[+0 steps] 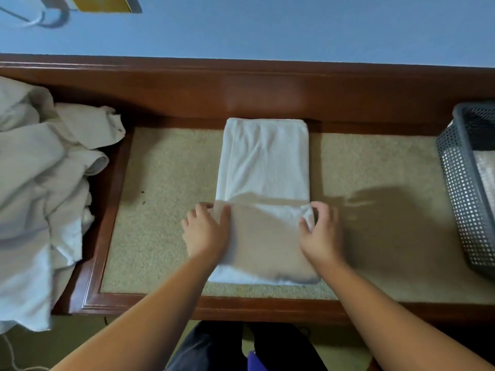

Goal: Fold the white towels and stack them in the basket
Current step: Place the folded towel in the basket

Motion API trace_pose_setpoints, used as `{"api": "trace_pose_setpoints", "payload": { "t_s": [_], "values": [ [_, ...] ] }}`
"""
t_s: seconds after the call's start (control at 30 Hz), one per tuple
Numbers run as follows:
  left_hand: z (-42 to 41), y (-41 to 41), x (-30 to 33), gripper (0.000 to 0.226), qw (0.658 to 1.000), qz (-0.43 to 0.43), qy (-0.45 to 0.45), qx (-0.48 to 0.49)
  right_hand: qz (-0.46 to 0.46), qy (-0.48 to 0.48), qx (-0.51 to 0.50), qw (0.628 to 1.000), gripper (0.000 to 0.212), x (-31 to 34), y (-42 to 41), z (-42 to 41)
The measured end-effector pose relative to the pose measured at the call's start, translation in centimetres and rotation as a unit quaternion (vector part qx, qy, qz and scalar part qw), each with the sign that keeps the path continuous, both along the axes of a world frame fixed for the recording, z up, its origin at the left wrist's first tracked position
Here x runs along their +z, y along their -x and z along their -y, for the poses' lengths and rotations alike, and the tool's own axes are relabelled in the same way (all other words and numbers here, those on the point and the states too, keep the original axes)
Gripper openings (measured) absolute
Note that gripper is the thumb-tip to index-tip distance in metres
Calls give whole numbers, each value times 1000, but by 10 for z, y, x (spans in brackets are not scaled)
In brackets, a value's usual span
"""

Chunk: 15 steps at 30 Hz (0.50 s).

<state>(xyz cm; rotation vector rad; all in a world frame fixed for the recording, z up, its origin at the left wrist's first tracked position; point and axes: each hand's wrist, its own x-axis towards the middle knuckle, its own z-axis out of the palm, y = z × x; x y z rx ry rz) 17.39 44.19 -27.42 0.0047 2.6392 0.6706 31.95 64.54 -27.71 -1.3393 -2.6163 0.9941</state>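
The folded towel is laid with its long axis running away from the person; its side edges are pinched by the left hand and right hand, the basket lying rightward, nearer the right hand

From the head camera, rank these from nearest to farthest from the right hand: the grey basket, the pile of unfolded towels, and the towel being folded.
1. Folded towel, centre of the table: the right hand grips its right edge.
2. Grey basket, at the table's right end.
3. Pile of unfolded towels, at the far left end.
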Motion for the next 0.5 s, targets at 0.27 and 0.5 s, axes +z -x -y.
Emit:
{"api": "trace_pose_setpoints", "payload": {
  "t_s": [0.27,0.5],
  "values": [
    [-1,-12,7,80,990,-22,60,-123,55,50,-9,997,64,9,1,10],
    [-4,13,8,61,988,148,14,-49,57,146,-21,987,56,0,11,-16]
  ]
}}
